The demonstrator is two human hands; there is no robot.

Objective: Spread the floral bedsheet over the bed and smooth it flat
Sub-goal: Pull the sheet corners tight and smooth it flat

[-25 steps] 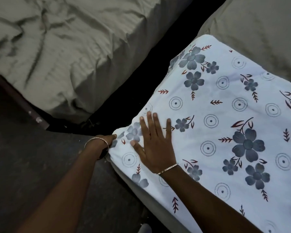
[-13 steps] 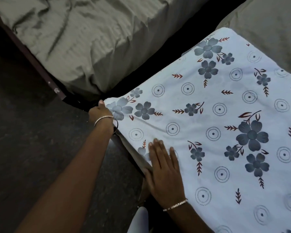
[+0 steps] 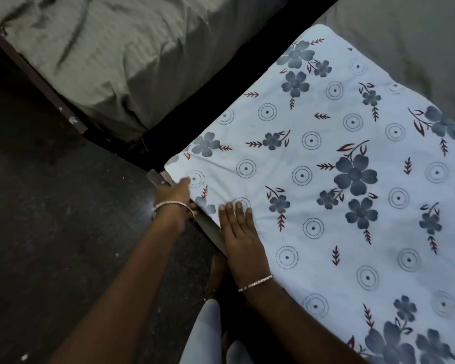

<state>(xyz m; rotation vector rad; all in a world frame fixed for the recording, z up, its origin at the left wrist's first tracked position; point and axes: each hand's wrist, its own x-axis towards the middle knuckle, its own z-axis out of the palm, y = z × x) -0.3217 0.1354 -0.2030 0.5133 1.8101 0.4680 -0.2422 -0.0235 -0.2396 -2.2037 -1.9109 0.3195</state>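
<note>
Floral bedsheet (image 3: 326,179) lies spread across the bed (image 3: 210,229), creased toward the near corner, where the left hand (image 3: 174,193) pinches its edge, thumb on top, while the right hand (image 3: 242,240) presses flat, fingers (image 3: 238,211) straight, just inboard of that corner. Risk: a hard pull by the pinching hand against the pressing palm could bunch the cloth or drag it off the corner. Count: one bedsheet, two hands, two bangles (image 3: 172,204), one grey-covered bed (image 3: 116,61) beyond the corner.
</note>
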